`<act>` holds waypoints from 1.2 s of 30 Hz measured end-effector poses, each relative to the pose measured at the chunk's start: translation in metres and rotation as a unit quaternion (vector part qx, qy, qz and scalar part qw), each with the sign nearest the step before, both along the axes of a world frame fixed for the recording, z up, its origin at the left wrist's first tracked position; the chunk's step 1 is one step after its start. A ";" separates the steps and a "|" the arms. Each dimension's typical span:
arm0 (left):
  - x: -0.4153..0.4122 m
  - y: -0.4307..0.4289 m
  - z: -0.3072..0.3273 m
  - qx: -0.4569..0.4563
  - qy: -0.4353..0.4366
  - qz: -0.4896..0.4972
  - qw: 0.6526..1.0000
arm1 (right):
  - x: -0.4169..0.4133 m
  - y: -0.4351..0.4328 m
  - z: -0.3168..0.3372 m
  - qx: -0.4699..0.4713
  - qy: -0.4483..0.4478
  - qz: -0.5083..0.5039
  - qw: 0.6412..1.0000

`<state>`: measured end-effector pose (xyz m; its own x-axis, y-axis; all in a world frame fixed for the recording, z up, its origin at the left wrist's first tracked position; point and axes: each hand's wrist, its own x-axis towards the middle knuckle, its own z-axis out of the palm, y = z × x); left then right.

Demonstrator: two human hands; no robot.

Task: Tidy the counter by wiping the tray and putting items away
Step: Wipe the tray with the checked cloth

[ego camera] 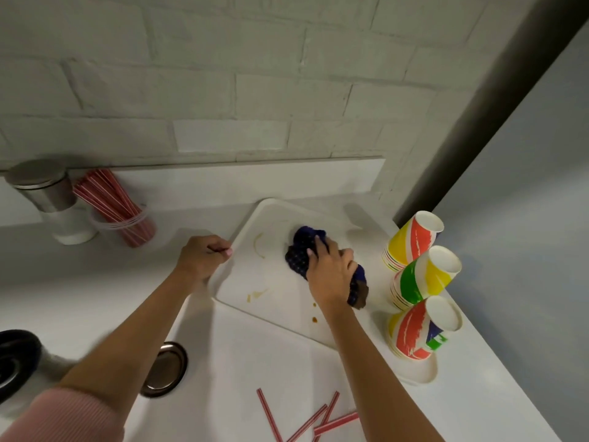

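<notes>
Head view — right hand (pixel 331 272) clamps a dark blue checked cloth (pixel 302 253) mid-wipe on the white plastic tray (pixel 274 301); left hand (pixel 202 258) grips its left rim — brown stains (pixel 258 245) probably next.

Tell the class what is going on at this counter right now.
A person is wiping a white tray. The right hand presses a dark blue cloth onto it, while the left hand steadies the tray's left rim. Brown stains remain on the tray. Loose striped straws lie on the counter nearby, and stacks of colourful paper cups stand to the right.
</notes>
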<state>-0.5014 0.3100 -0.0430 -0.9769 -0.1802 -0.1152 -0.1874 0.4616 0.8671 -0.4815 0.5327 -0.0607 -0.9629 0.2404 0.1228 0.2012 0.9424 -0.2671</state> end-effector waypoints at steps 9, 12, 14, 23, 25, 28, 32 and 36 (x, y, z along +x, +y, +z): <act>0.001 0.001 0.007 0.012 -0.020 0.006 1.000 | -0.023 0.000 0.005 0.009 -0.020 -0.105 0.994; 0.001 0.002 0.005 0.011 -0.020 0.010 1.000 | -0.042 -0.035 0.002 0.024 -0.003 0.011 1.000; 0.002 0.002 0.005 0.010 -0.023 0.017 1.000 | -0.047 -0.056 0.001 0.033 0.003 0.079 0.996; 0.002 0.003 0.002 -0.009 -0.002 0.028 1.000 | 0.007 -0.020 -0.010 0.083 0.093 0.129 0.984; 0.002 0.004 0.003 -0.001 -0.003 0.028 1.000 | -0.012 -0.008 -0.008 0.052 0.046 0.070 0.995; 0.003 0.003 0.003 0.007 -0.011 0.033 0.999 | -0.049 -0.011 -0.004 0.037 0.016 -0.006 0.999; 0.001 0.004 0.003 0.007 -0.012 0.036 0.999 | -0.076 -0.041 -0.003 0.041 -0.010 0.060 0.997; 0.000 0.003 -0.002 -0.006 -0.006 0.030 1.000 | -0.049 -0.054 -0.004 0.051 0.032 0.166 0.984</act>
<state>-0.5017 0.3134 -0.0445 -0.9630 -0.2392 -0.1246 -0.2253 0.4596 0.8591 -0.5305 0.4786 -0.0651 -0.9757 -0.1032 0.1931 -0.1367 0.9760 -0.1693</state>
